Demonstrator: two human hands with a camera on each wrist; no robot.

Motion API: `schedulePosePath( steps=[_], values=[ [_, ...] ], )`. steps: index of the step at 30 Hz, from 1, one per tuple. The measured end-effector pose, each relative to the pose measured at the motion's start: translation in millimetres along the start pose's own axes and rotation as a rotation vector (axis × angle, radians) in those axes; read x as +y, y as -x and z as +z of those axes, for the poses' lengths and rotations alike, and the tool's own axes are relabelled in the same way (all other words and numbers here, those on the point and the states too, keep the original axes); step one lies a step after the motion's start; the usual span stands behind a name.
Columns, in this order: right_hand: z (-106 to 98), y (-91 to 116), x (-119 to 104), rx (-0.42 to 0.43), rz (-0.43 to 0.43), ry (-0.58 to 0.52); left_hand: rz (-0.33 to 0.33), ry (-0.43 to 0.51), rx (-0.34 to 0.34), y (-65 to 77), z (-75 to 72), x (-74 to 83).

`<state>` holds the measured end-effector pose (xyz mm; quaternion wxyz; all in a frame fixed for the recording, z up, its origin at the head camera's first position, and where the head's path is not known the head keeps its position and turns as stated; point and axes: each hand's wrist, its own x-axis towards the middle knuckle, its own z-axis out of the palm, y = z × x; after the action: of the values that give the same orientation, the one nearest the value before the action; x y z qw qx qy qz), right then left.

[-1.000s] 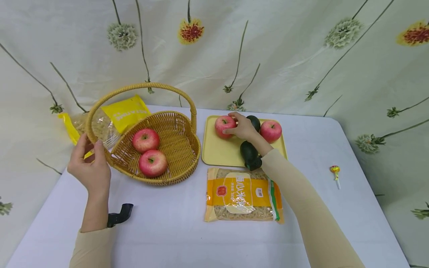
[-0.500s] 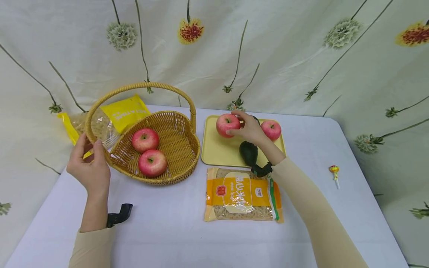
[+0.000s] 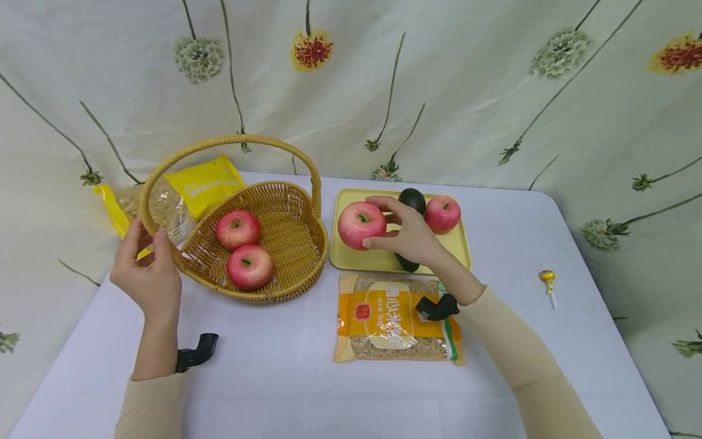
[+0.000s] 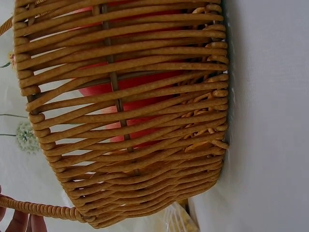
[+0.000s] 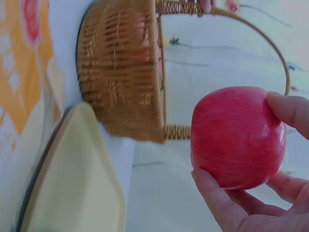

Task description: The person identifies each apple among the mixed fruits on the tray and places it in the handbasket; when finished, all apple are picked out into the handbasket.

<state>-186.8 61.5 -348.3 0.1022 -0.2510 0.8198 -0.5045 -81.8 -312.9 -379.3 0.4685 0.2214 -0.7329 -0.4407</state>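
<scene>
- Left hand (image 3: pixel 147 274): fingers curl round the wicker basket (image 3: pixel 293 231)'s handle, unchanged; two apples (image 3: pixel 250 267) lie inside, unmoved.
- Held apple (image 3: pixel 362 225): now higher over the yellow tray (image 3: pixel 359 259), nearer the head camera.
- Right hand (image 3: pixel 411 235): fingers and thumb grasp that apple; the rear dark fruit (image 3: pixel 412 199) shows more.

Plain beige sleeves (image 3: pixel 523 363) are worn with curved black wrist cameras (image 3: pixel 445 306).

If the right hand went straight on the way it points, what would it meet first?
Probably the wicker basket, at its side nearest the yellow tray, with the apple in the right hand touching first. Height is unclear, so the apple might pass above instead.
</scene>
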Motion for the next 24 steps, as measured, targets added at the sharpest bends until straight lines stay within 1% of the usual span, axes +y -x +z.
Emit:
schedulePosePath(
  steps=[5, 11, 14, 19, 24],
  values=[
    [20.2, -1.8, -13.8, -0.054, -0.046, -0.063, -0.013, -0.001, -0.004, -1.0, 0.5, -0.7],
    [47.2, -16.7, -29.6, -0.098, -0.098, -0.105, -0.017, -0.010, -0.001, -2.2, 0.6, -2.3],
    [61.6, -27.9, -37.3, -0.097, -0.111, -0.084, -0.022, -0.020, 0.002, -1.8, 0.2, -0.4],
    [84.8, -49.9, -45.9, -0.066, -0.109, 0.008, -0.037, -0.021, 0.008, 0.2, 0.3, 4.9],
    [103.1, -71.0, -49.5, -0.020, -0.086, 0.070, -0.021, -0.010, -0.012, -0.2, -0.8, 1.2]
  ],
)
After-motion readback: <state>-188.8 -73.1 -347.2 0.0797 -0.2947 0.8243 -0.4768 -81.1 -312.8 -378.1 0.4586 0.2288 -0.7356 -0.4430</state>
